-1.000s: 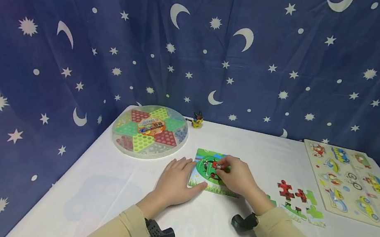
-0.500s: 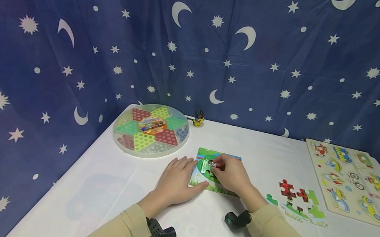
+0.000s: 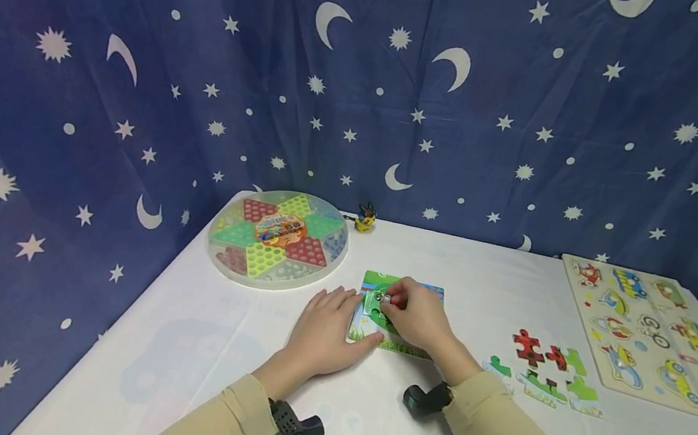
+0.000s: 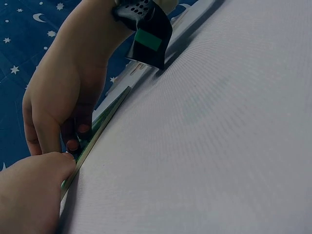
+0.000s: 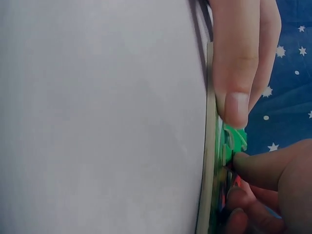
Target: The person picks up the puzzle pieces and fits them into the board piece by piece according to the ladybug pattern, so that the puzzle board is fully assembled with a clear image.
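A small jigsaw board [image 3: 397, 346] with a green, grassy picture lies flat in the middle of the white table. My left hand [image 3: 323, 332] rests along its left side, fingers extended and thumb over the front edge. Above the board's round green middle, my right hand [image 3: 425, 321] pinches a green puzzle piece [image 5: 237, 139] between thumb and fingers. That piece is partly hidden by the fingertips. In the right wrist view it stands tilted against the board. Several loose puzzle pieces, among them a red one [image 3: 528, 348], lie to the right of the right hand.
A round Chinese checkers set [image 3: 293, 281] sits at the back left, with a small colourful toy [image 3: 365, 218] beside it. At the far right lies a wooden vehicle puzzle board [image 3: 626, 341]. A blue moon-and-star curtain [image 3: 483, 163] hangs behind the table.
My right hand has moved slightly left across the board, pinching the piece. Red ladybug parts seen near its fingertips earlier no longer show. The left hand has stayed in place.
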`<state>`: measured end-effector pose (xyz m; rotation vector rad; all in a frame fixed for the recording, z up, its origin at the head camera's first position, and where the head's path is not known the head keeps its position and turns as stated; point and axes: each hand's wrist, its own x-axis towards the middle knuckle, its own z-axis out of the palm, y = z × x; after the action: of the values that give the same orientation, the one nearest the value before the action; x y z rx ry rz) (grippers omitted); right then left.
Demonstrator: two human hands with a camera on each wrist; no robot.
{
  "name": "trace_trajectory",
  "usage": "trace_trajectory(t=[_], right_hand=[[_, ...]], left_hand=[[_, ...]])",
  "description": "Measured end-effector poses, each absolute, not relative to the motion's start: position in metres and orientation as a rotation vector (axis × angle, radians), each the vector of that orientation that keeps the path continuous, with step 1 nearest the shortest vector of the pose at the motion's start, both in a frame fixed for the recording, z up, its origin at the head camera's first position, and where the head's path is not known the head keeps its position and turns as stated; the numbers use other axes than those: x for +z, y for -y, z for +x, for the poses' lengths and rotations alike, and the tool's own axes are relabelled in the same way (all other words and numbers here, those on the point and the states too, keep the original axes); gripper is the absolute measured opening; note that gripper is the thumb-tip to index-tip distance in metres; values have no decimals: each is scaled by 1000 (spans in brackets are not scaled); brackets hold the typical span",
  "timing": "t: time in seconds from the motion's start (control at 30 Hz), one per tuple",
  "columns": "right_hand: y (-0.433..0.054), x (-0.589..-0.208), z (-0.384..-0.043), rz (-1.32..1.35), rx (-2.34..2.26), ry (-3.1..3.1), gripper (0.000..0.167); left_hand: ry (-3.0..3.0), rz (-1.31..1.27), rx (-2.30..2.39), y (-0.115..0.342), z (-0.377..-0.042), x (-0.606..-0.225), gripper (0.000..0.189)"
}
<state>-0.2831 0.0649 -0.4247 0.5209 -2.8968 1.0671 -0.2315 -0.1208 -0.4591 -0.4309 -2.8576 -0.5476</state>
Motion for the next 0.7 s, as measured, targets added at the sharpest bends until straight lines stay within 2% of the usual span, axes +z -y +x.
trace_trajectory(t=[0.37, 0.7], right_hand=[[-63, -428, -280, 379, 1107, 2882, 19], [-55, -435, -274, 369, 1017, 2826, 17]], left_hand=[[2845, -447, -552, 118, -231, -456, 80], [2840, -448, -560, 121, -230, -458, 79]])
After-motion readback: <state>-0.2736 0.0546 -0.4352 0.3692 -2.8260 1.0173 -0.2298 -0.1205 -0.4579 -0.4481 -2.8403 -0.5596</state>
